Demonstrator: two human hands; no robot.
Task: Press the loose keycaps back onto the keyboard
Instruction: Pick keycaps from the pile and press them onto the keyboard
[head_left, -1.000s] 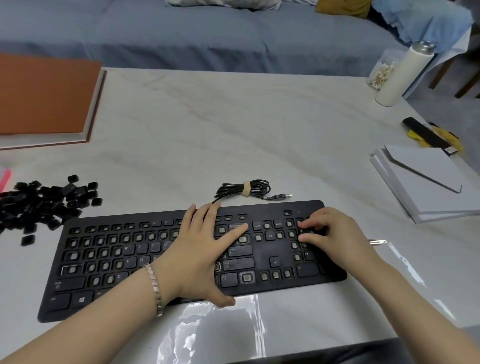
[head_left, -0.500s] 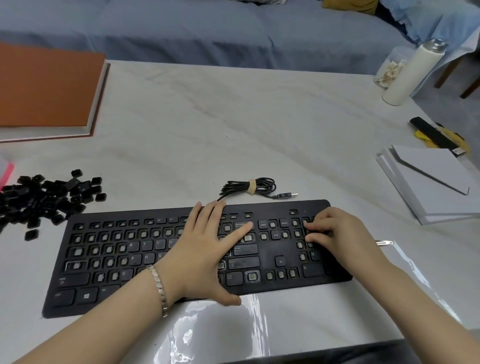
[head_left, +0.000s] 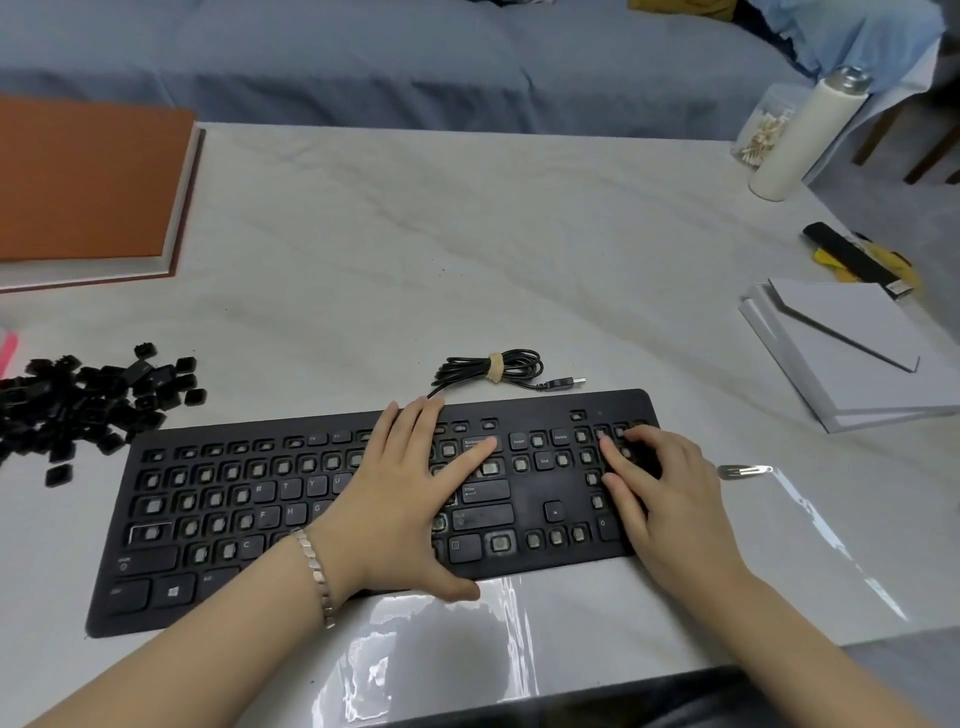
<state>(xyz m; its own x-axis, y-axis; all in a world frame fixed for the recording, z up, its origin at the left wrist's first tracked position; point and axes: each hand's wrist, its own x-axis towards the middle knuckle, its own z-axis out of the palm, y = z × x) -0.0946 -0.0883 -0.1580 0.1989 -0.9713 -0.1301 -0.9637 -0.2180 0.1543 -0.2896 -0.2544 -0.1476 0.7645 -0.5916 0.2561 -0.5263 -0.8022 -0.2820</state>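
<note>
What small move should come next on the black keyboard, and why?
Probably the right hand should press down firmly at the number pad, where its bent fingers rest, while the flat left hand steadies the black plastic keyboard. Many sockets are bare; loose black keycaps lie piled leftward.

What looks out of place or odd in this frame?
The keyboard has many bare sockets across its rows. The missing keycaps lie in a scattered heap on the table, left of it. No damage shows.
</note>
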